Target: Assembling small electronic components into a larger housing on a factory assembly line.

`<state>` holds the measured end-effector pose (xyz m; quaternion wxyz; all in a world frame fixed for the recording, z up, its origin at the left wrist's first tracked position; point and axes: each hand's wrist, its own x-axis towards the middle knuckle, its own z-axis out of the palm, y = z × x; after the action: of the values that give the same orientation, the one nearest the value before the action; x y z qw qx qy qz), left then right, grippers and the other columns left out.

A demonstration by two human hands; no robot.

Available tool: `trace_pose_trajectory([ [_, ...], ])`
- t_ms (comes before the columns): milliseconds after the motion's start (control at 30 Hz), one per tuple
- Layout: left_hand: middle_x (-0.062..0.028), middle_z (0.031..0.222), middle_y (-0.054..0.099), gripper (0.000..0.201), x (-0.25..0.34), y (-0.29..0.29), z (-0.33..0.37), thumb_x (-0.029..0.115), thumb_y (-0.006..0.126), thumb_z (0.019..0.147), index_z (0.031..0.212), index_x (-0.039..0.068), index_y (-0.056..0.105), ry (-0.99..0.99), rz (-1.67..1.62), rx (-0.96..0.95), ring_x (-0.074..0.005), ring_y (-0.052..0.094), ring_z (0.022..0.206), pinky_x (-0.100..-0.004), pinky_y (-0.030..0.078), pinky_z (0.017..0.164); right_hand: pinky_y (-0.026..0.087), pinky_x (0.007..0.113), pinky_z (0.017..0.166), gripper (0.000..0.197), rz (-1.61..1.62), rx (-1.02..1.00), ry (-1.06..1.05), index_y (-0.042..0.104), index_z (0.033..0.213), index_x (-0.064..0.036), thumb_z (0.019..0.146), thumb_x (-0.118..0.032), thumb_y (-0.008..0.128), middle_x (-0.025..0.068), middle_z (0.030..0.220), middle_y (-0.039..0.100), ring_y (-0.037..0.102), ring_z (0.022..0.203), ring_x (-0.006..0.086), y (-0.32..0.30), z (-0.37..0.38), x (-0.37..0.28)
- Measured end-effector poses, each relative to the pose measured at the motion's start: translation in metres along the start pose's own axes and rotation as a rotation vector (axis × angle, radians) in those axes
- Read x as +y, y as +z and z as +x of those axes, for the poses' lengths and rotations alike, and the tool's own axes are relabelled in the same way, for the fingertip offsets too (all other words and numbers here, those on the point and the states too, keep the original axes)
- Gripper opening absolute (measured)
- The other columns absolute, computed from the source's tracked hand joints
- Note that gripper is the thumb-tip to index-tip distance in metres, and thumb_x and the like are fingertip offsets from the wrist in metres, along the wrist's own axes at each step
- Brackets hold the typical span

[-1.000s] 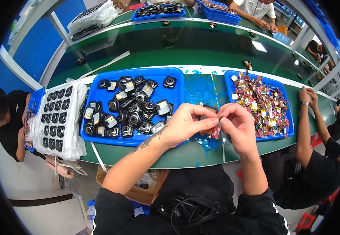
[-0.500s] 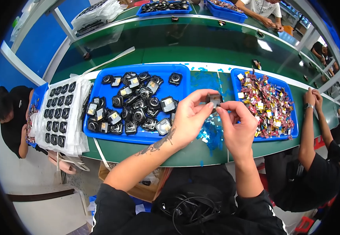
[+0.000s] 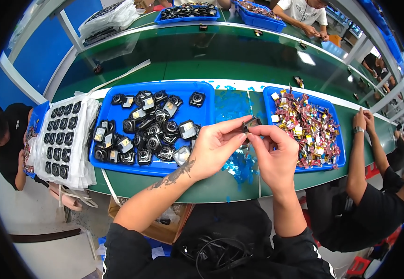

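Observation:
Between my hands is a small black watch case [image 3: 252, 122], held above the bench and seen nearly edge-on. My left hand [image 3: 217, 148] grips it from the left with thumb and fingers. My right hand [image 3: 276, 156] is closed at its near right corner, thumb and forefinger pinched together; anything tiny between those fingertips is hidden. To the left, a blue tray [image 3: 193, 117] carries a loose heap of black watch cases [image 3: 154, 141], some with pale square faces up. On the right, another blue tray [image 3: 340, 145] is heaped with small dark-red, yellow and white flex parts [image 3: 304, 130].
Blue film scraps [image 3: 241, 168] litter the green bench [image 3: 211, 191] between the trays. Stacked white trays of watch cases [image 3: 62, 139] stand far left. Beyond a white rail [image 3: 232, 84] runs a green conveyor [image 3: 183, 58] with scattered parts. Co-workers sit at both sides and across.
The watch case has tilted, so its grey inside face no longer shows. My right fingers have come in closer beneath it. The whole view has shifted slightly.

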<state>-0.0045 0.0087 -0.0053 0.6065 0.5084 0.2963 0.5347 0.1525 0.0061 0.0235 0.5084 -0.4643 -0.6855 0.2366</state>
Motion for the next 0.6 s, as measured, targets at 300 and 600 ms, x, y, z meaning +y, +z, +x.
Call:
trace_pose_trajectory([
  [300, -0.0139, 0.123, 0.060, 0.039, 0.0011, 0.0005, 0.0004, -0.001, 0.052, 0.094, 0.133, -0.005, 0.049, 0.014, 0.051, -0.032, -0.0189, 0.058, 0.112, -0.0338, 0.050, 0.097, 0.035, 0.023, 0.046, 0.010, 0.047, -0.002, 0.005, 0.070, 0.088, 0.0003, 0.078, 0.003, 0.070, 0.0045, 0.070, 0.064, 0.042, 0.051, 0.0052, -0.0018, 0.0010, 0.0001],
  [600, -0.0150, 0.127, 0.058, 0.039, 0.0033, 0.0020, -0.0018, -0.002, 0.052, 0.094, 0.133, -0.006, 0.049, 0.046, 0.152, -0.053, -0.0193, 0.057, 0.114, -0.0337, 0.049, 0.098, 0.034, 0.024, 0.047, 0.007, 0.009, -0.042, 0.026, 0.067, 0.080, 0.0000, 0.075, 0.002, 0.072, 0.0040, 0.067, 0.060, 0.041, 0.051, 0.0077, -0.0065, 0.0049, -0.0036],
])
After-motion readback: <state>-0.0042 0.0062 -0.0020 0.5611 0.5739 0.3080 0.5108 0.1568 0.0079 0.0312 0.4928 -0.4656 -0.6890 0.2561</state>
